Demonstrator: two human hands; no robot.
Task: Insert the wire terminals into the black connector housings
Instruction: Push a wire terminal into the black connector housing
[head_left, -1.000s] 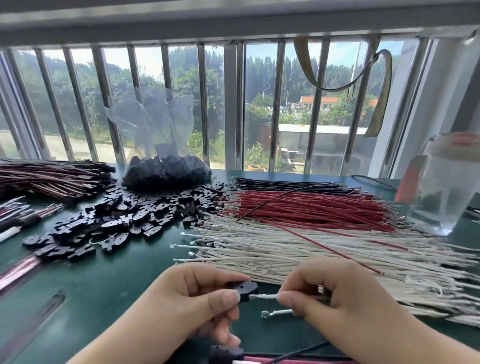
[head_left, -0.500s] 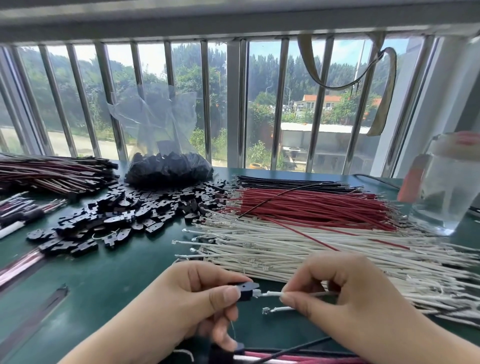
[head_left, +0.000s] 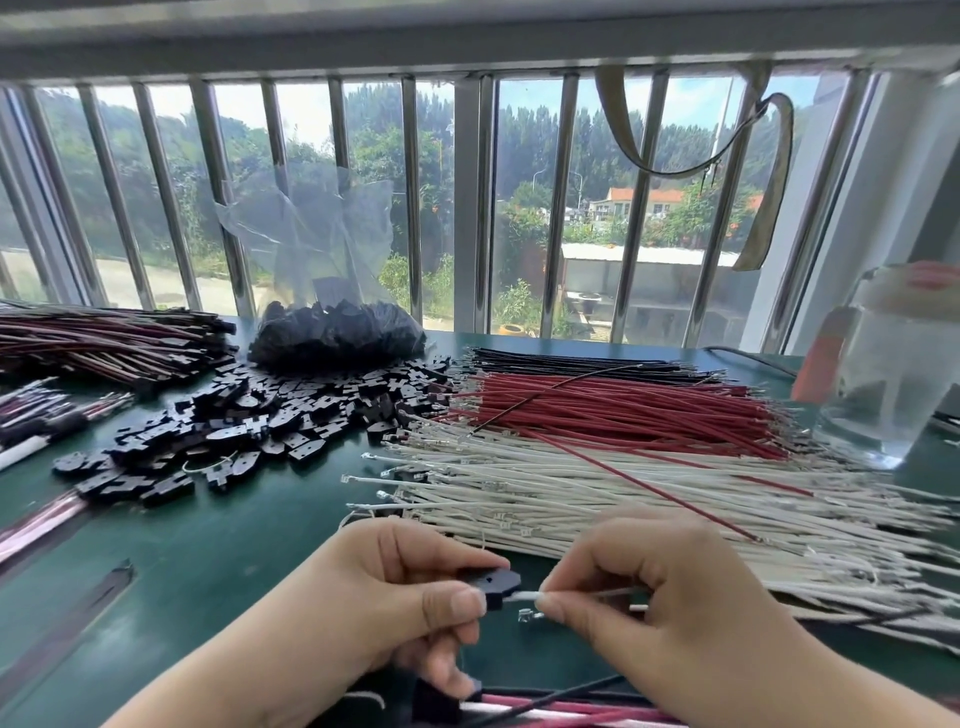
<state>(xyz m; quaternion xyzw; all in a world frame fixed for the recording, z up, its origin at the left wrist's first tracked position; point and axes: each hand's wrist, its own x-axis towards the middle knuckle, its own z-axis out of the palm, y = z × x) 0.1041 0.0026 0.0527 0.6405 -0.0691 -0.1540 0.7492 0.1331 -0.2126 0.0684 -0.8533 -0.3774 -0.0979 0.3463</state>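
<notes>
At 6 o'clock the left hand (head_left: 395, 597) pinched a black housing (head_left: 496, 584) while the right hand (head_left: 665, 597) pinched a white wire (head_left: 524, 596), its terminal at the housing's mouth; how deep it sat I could not tell. Finished harnesses (head_left: 104, 343) lay at 10 o'clock. Loose housings (head_left: 249, 431) at 11 and wires (head_left: 623, 467) at 2 on the table (head_left: 234, 545) suggested much remained.

Green table (head_left: 218, 551) is carrying a loose black housing pile (head_left: 249, 431), a clear bag of housings (head_left: 337, 338), black (head_left: 582, 361), red (head_left: 623, 410) and white wire bundles (head_left: 597, 499), finished harnesses (head_left: 104, 343) and a clear cup (head_left: 893, 384).
</notes>
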